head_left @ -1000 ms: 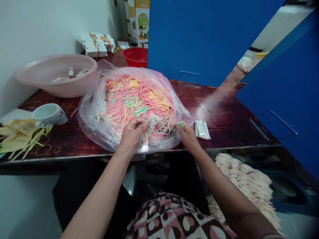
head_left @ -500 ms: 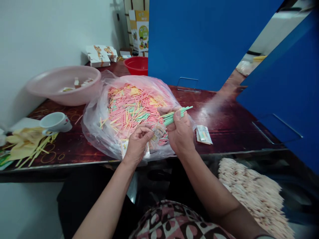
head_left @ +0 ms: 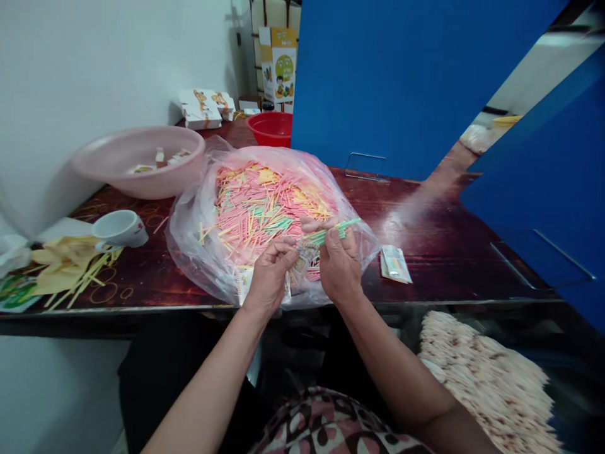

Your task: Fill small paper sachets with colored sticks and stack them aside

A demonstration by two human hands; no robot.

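Note:
A clear plastic bag lies open on the dark red table, heaped with pink, yellow and green sticks. My right hand is closed round a small bunch of green sticks that point up and to the right. My left hand pinches a small clear printed packet just left of the bunch. Both hands meet above the bag's near edge, and the lower ends of the green sticks touch the packet's mouth.
A pink basin and a red bowl stand at the back left. A white cup and yellow sticks lie at the left. A filled packet rests right of the bag. Blue panels rise behind. A heap of pale packets lies below, right.
My right hand lifted a bunch of green sticks from the bag's right edge, then brought it down and left to the packet in my left hand. The view shifted slightly.

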